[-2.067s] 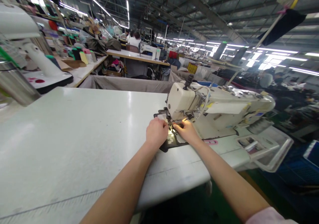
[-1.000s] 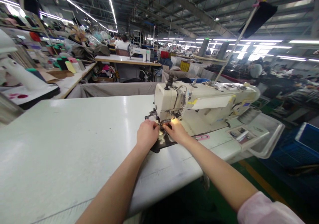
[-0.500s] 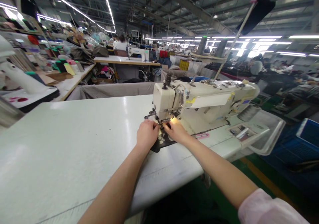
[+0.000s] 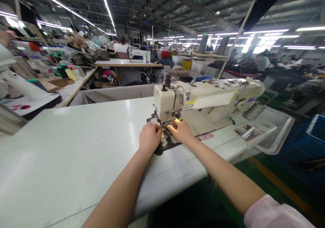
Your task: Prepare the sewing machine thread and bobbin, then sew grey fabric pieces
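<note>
A cream industrial sewing machine (image 4: 165,101) stands on the pale worktable (image 4: 96,143). Both of my hands are at its needle area, where a small lamp glows. My left hand (image 4: 149,136) rests left of the presser foot, fingers curled and thumb pressed to the fingertips; whatever they pinch is too small to name. On the other side, my right hand (image 4: 182,131) has its thumb and forefinger reaching in close to the needle. Its fingertips are partly lost among the machine parts, so what they touch is unclear. Beneath the hands lies a dark, worn base plate (image 4: 166,148).
Right of my hand lies a pink thread snipper (image 4: 207,136). A grey thread cone (image 4: 254,111) and a small tray (image 4: 246,132) of bits are by the machine's far end. A clear plastic bin (image 4: 278,133) and blue crates (image 4: 309,146) stand at the right.
My right thumb and forefinger have shifted slightly and look a little more apart at the needle. My left hand stays nearly in place. The view has moved a little.
</note>
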